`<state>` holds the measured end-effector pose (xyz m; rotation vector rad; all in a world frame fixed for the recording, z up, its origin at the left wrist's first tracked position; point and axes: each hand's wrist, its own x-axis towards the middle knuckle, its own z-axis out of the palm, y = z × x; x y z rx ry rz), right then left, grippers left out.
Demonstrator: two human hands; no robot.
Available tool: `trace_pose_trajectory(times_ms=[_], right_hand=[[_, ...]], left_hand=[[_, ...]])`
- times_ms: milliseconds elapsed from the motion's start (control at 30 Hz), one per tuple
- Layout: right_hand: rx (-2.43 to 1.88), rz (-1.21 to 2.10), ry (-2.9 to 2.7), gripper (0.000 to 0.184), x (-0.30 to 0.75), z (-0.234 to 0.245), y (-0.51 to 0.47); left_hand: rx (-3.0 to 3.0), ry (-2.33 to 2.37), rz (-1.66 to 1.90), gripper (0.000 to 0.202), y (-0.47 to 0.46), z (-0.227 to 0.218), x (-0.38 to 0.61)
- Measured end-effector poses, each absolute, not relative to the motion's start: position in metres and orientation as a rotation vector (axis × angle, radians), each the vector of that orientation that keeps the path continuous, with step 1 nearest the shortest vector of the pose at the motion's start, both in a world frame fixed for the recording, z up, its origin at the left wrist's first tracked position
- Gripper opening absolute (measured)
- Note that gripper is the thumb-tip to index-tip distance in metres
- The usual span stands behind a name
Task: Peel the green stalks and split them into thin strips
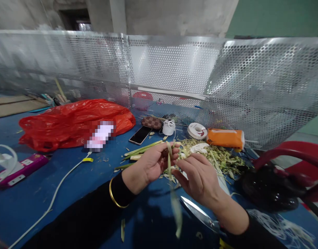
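Note:
A long, pale green strip of plant peel [176, 211] hangs down between my hands, its lower end blurred. My left hand [151, 166] is turned palm up, with thumb and curled fingers closed around the strip's upper part. From the right, my right hand [199, 176] pinches at the same strip with thumb and forefinger; the exact contact is partly hidden. Green plant stalks [140, 151] lie on the blue table just beyond my left hand. Behind my right hand spreads a heap of shredded peelings [227, 160]. Scissors [199, 211] with shiny blades lie below my right wrist.
A red plastic bag [70, 117], a lit phone [100, 136] on a white cable and a purple power strip [24, 169] occupy the left. Farther back are a dark phone [140, 135], a ribbon spool [197, 130] and an orange packet [225, 139]. A perforated metal screen [171, 65] borders the table.

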<state>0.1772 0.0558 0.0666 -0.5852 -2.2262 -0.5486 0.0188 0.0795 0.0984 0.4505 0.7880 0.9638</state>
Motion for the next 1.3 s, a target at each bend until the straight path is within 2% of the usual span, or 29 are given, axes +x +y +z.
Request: trace_pose_trajectory(times_ms=[67, 133, 300, 367, 500, 633, 767, 1033, 1133, 1200, 1233, 1300], right_hand=[[-0.525, -0.575, -2.225, 0.030, 0.178, 0.065, 0.055], [-0.497, -0.617, -2.248, 0.036, 0.178, 0.065, 0.055], [-0.579, -0.739, -2.312, 0.022, 0.174, 0.066, 0.055], [-0.602, -0.666, -2.277, 0.021, 0.172, 0.068, 0.053], [-0.781, -0.196, -1.930, 0.011, 0.171, 0.074, 0.048], [-1.033, 0.368, -1.562, 0.017, 0.171, 0.076, 0.051], [-1.062, 0.925, -1.297, 0.019, 0.169, 0.070, 0.061], [-0.958, 1.552, -0.993, 0.025, 0.165, 0.072, 0.063], [-1.012, 1.565, -0.960, 0.032, 0.164, 0.074, 0.063], [-1.050, 1.437, -0.992, 0.037, 0.164, 0.073, 0.063], [-1.049, 1.343, -1.054, 0.035, 0.164, 0.072, 0.063], [-1.022, 1.078, -1.299, 0.019, 0.167, 0.070, 0.062]], left_hand=[[0.490, 0.710, 0.964, 0.012, 0.079, 0.092, 0.023], [0.518, 0.674, 0.981, 0.011, 0.079, 0.087, 0.026], [0.639, 0.774, 1.027, 0.008, 0.074, 0.086, 0.032], [0.718, 0.810, 1.053, 0.008, 0.071, 0.088, 0.033], [0.847, 0.869, 1.087, 0.010, 0.068, 0.087, 0.034], [0.877, 0.870, 1.045, 0.012, 0.066, 0.087, 0.035], [0.890, 0.882, 1.093, 0.013, 0.066, 0.087, 0.036], [0.839, 0.839, 1.133, 0.014, 0.067, 0.085, 0.034], [0.789, 0.800, 1.078, 0.015, 0.067, 0.087, 0.033], [0.716, 0.790, 1.048, 0.017, 0.067, 0.089, 0.031], [0.669, 0.792, 1.044, 0.018, 0.068, 0.090, 0.030], [0.574, 0.797, 1.034, 0.021, 0.071, 0.093, 0.028]])
